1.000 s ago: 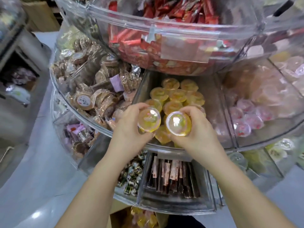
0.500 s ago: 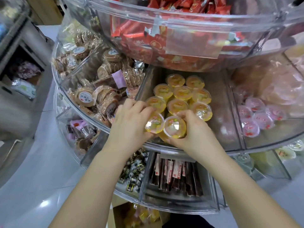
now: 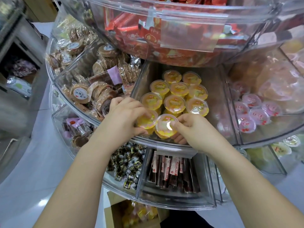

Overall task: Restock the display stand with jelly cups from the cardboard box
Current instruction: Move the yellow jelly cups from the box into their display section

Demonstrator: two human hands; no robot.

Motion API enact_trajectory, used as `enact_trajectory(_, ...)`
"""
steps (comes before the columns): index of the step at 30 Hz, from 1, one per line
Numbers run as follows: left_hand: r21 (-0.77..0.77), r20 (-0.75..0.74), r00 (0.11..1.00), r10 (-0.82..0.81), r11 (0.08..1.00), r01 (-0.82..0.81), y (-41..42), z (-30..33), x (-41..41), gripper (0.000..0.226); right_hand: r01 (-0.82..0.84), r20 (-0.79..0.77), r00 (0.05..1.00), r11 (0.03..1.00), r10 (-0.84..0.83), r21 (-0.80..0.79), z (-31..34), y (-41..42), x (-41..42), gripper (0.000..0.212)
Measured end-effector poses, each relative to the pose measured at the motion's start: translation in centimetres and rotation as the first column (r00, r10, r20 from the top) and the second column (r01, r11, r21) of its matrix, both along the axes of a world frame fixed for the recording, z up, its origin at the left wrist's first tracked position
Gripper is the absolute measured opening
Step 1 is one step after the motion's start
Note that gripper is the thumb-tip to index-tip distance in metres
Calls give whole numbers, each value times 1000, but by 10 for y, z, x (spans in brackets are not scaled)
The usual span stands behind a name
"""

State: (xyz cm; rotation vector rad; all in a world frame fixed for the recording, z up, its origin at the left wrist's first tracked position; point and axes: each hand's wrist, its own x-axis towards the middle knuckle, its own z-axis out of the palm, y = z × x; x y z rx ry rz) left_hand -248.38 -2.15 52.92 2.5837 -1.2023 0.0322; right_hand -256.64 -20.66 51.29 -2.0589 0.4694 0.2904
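Left hand (image 3: 122,119) fingers curled around yellow jelly cup (image 3: 145,121); right hand (image 3: 191,127) pinches second cup (image 3: 166,125), both at front edge of middle compartment (image 3: 217,99). Risk: crowding tips stacked cups (image 3: 174,94); cardboard box (image 3: 115,213) below.

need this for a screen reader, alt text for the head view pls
Two bare hands, left hand and right hand, each set a yellow jelly cup into the front of a clear display stand compartment already holding similar cups.
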Motion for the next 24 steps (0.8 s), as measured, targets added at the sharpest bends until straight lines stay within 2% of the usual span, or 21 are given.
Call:
enact_trajectory(2,-20,-1,1000,17,1000,-17,1,-1,-1,45,44,9,999,997,-45,70,-1,3,3,19)
enact_trajectory(7,-10,-67,998,-10,1000,9,1,2,4,45,98,52,993,992,-102,78,-7,4,7,19)
enact_trajectory(11,-2,-37,999,-7,1000,7,-1,1,2,45,179,76,980,980,-185,86,-11,-1,4,16)
enact_trajectory(17,-3,-8,1000,-3,1000,3,-1,0,0,46,160,55,985,984,-165,81,-5,-2,0,7)
enact_trajectory(19,-58,-16,1000,0,998,-1,4,-1,-2,44,174,110,978,984,-176,28,-1,-4,-6,10)
enact_trajectory(22,-223,-100,994,46,973,-68,12,0,-11,32,177,268,954,975,-136,-134,11,-6,-17,13)
enact_trajectory(24,-344,-136,985,110,927,-151,20,0,-22,21,146,344,935,978,-88,-149,23,0,-23,11)
